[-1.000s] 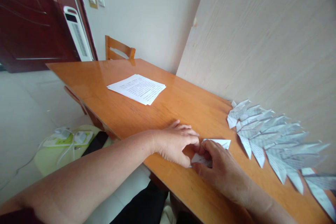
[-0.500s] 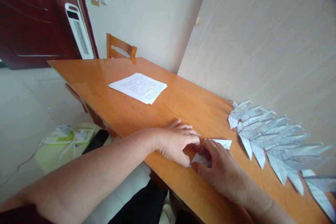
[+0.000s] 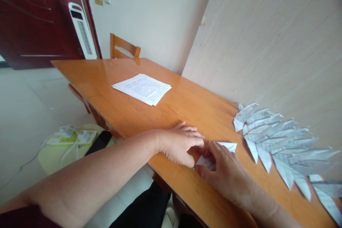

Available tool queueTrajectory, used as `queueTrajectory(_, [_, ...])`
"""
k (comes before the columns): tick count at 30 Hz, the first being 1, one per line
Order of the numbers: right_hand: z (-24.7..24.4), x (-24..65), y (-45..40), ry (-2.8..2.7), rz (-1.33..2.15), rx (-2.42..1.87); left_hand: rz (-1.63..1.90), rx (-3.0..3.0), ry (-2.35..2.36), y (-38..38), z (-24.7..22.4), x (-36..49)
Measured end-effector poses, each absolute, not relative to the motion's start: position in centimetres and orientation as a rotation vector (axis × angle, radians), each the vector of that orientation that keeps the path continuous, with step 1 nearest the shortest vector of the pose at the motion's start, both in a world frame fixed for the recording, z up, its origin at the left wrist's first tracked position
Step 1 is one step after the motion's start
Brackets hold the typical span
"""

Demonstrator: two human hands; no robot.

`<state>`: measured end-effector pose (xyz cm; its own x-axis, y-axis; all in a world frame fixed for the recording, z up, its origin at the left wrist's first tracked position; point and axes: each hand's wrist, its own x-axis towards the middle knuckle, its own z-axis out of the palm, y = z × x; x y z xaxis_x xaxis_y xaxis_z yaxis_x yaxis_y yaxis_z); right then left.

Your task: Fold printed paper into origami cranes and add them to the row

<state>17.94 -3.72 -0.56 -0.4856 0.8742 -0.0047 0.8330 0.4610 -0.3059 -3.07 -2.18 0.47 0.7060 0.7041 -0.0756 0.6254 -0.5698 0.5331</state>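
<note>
A small folded sheet of printed paper [image 3: 229, 146] lies flat on the wooden table near its front edge, partly hidden under my fingers. My right hand [image 3: 227, 172] is on top of it, fingers curled and pressed against the paper, thumb along its near side. Just to the left, my left hand [image 3: 181, 146] rests on the tabletop with fingers spread; its thumb and index finger are apart, their tips at the paper's left edge. The middle of the paper is covered by the right hand, so its folds there are hidden.
Rows of pointed folded paper pieces [image 3: 278, 135] stand along the wall on the right. A stack of printed sheets [image 3: 141, 89] lies farther back on the wooden table [image 3: 91, 74]. At the left, a stool [image 3: 49, 160] carries a power strip [image 3: 88, 137]. A chair [image 3: 124, 45] stands behind.
Both hands keep their place on the folded paper with hardly any movement. The whole view has shifted very slightly.
</note>
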Motion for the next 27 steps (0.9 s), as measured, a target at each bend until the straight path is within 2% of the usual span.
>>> queueTrajectory(8, [-0.8, 18.1, -3.7, -2.558, 0.392, -1.503, 0.196, 2.386, 1.026, -2.3, 0.6, -3.0])
queueTrajectory(16, [-0.7, 19.2, -3.1, -2.475, 0.742, -1.293, 0.225, 2.403, 1.074, -2.5, 0.5, -2.7])
queueTrajectory(27, [-0.7, 19.4, -3.2, -2.418, 0.801, -1.234, 0.343, 2.481, 1.121, -2.9, -0.4, -2.2])
